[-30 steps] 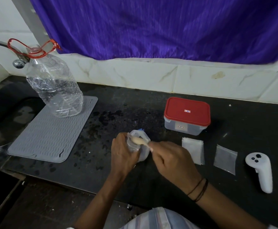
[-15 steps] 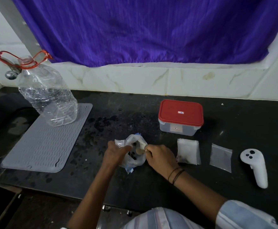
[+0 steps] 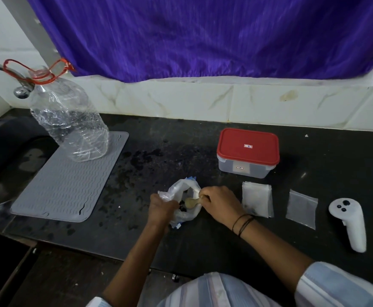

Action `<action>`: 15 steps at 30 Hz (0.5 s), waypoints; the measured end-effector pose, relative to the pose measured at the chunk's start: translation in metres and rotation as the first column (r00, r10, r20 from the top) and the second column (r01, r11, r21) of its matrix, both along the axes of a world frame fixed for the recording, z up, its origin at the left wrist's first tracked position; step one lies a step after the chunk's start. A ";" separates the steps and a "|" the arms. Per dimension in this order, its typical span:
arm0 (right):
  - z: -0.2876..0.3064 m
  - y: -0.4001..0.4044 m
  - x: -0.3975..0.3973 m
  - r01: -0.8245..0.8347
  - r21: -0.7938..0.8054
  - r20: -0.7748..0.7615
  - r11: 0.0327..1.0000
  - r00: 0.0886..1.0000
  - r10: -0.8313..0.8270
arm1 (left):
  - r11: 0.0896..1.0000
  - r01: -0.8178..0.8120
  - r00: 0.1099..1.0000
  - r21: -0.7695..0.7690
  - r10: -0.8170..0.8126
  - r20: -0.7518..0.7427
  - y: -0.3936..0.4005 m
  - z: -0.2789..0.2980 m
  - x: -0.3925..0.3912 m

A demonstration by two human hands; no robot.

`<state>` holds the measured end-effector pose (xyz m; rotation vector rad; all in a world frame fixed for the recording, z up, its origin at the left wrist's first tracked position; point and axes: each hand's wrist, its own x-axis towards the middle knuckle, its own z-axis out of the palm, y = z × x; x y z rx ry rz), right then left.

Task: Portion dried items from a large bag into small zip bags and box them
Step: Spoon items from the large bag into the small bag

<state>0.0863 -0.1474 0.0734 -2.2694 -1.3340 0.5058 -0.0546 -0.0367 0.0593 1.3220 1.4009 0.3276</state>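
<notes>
Resting lower on the bench (image 3: 203, 251) than a second ago, the large bag (image 3: 184, 191) gapes wider, its rim gripped by the left hand (image 3: 161, 207) while the right hand (image 3: 221, 203) pinches a small scoop (image 3: 192, 202) dipped inside.

Red lid (image 3: 248, 146), purple curtain (image 3: 203, 36), grey wavy-ribbed mat (image 3: 70, 180), black countertop (image 3: 181, 138).
</notes>
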 end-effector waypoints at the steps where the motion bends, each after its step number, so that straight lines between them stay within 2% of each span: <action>1: 0.000 -0.001 0.000 -0.003 0.016 -0.021 1.000 1.000 0.004 | 1.000 -0.011 1.000 0.018 0.011 0.021 -0.002 0.000 0.000; 5: -0.003 -0.004 -0.003 0.022 0.061 -0.111 0.998 0.994 -0.015 | 0.996 -0.010 0.997 0.087 0.003 0.075 -0.006 0.003 -0.002; 9: -0.010 -0.007 -0.001 0.106 0.048 -0.300 0.993 0.950 -0.087 | 0.995 -0.029 0.996 0.096 0.021 0.089 -0.005 0.002 -0.005; 13: -0.019 -0.012 -0.001 0.183 0.029 -0.431 0.983 0.889 -0.153 | 0.989 -0.003 1.000 0.146 0.000 0.020 -0.003 0.000 -0.007; 15: -0.024 -0.013 -0.002 0.235 0.018 -0.521 0.972 0.832 -0.191 | 0.985 0.014 1.000 0.174 -0.011 -0.014 -0.005 0.001 -0.007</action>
